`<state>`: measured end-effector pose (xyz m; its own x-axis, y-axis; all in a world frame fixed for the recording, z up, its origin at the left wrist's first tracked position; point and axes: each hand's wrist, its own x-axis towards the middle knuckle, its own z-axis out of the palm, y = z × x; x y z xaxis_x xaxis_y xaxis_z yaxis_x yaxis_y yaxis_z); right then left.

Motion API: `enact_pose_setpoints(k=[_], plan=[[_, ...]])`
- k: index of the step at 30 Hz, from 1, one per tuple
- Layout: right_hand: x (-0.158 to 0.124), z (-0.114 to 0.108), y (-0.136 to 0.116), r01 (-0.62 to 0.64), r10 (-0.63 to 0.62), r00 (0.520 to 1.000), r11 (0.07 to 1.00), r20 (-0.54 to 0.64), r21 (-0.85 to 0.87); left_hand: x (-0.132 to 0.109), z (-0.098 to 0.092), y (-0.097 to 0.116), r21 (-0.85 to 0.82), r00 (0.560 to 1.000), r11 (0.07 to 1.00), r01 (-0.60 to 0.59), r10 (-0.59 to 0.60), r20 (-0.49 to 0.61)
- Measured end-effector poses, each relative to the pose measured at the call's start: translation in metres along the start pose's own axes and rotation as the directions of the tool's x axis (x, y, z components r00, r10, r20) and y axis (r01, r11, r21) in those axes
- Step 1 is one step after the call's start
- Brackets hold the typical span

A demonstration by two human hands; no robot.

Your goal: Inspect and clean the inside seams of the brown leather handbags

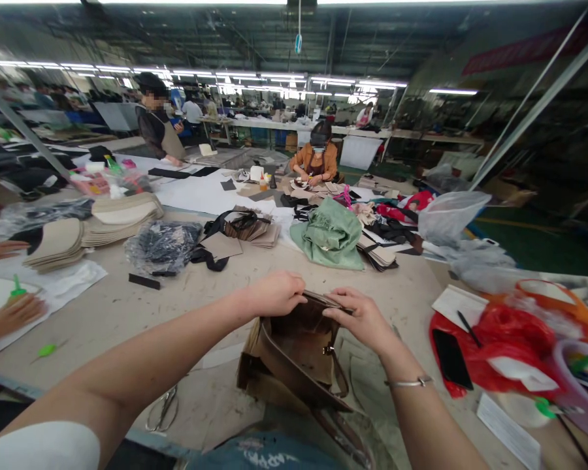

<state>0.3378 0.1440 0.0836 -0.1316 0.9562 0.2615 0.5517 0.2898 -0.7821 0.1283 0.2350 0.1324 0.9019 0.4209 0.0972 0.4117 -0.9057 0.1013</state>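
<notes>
A brown handbag (289,352) stands on the table right in front of me, its mouth gaping toward me. My left hand (278,294) pinches the far rim of the bag near its left end, fingers closed on the edge. Further right along that same rim, my right hand (357,314) grips the edge between thumb and fingers. A metal clasp (328,350) shows at the bag's right side, and a long strap (340,434) trails down toward my lap. The bag's bottom is partly hidden by its near edge.
Scissors (163,410) lie left of the bag. A green cloth bundle (328,232) and a plastic-wrapped bundle (163,247) sit beyond. At right are a black phone (451,358), red plastic bags (512,333) and a purple basin (563,391). A co-worker's hand (17,320) works at far left.
</notes>
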Motion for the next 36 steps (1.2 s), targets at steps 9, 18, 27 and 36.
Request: enact_pose_setpoints(k=[9, 18, 27, 36], plan=[[0.001, 0.009, -0.004, 0.067, -0.088, 0.991, 0.977, -0.099, -0.2, 0.001, 0.001, 0.001, 0.015, 0.999, 0.999, 0.046, -0.046, -0.025], [-0.003, 0.011, -0.003, 0.048, -0.092, 0.987, 0.95, -0.131, -0.308, 0.004, 0.008, -0.002, -0.017, 0.993, 0.995, 0.1, -0.101, -0.057], [0.009, 0.009, -0.003, 0.053, -0.104, 0.99, 0.895, -0.093, -0.442, 0.002, 0.006, -0.001, -0.027, 0.993, 0.994, 0.105, -0.106, -0.059], [0.023, 0.017, -0.011, 0.097, -0.13, 0.989, 0.934, -0.073, -0.343, 0.002, 0.005, 0.001, -0.025, 0.982, 0.984, 0.174, -0.176, -0.071]])
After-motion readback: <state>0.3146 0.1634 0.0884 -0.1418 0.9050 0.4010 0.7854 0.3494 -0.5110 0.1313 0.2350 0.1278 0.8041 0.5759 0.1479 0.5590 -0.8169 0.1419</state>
